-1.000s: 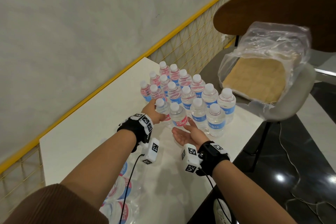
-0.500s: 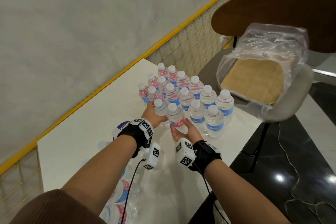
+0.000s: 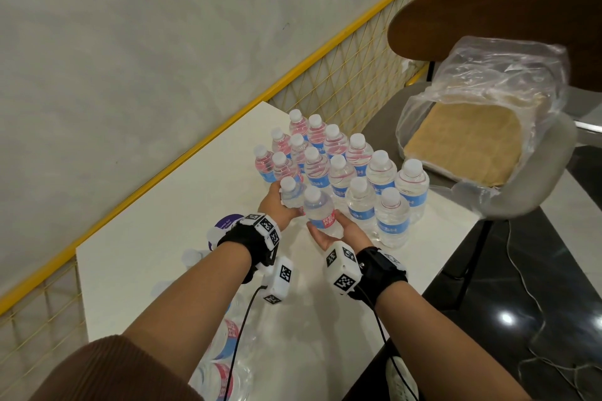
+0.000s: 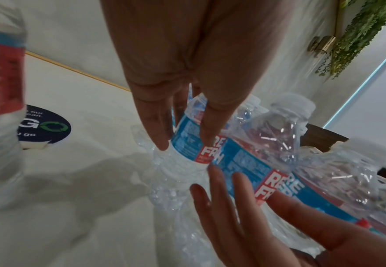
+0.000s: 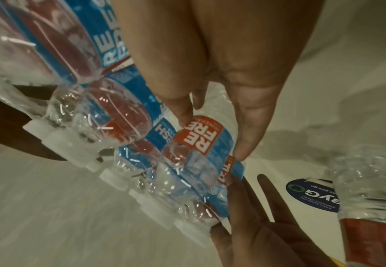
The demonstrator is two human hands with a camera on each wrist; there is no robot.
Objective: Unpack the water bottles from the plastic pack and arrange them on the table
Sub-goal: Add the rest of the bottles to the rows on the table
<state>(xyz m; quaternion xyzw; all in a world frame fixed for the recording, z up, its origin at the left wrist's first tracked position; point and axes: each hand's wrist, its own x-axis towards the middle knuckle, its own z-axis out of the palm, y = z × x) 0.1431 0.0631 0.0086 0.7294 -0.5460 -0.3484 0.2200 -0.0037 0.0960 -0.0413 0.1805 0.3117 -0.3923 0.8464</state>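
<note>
left forearm [image 3: 182,299], right forearm [image 3: 446,335] both stretched forward. left hand [image 3: 277,208]: fingers straight, palm facing right. right hand [image 3: 338,234]: palm turned up, fingers straight, slightly spread. Hands near, apart.

Even indoor light, blurred wrist views

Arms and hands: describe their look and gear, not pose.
Bare left hand and right hand, bare forearms. Black wrist straps carry white blocks with black square markers; thin black cables trail off. Brown ribbed sleeve on the left upper arm.
</note>
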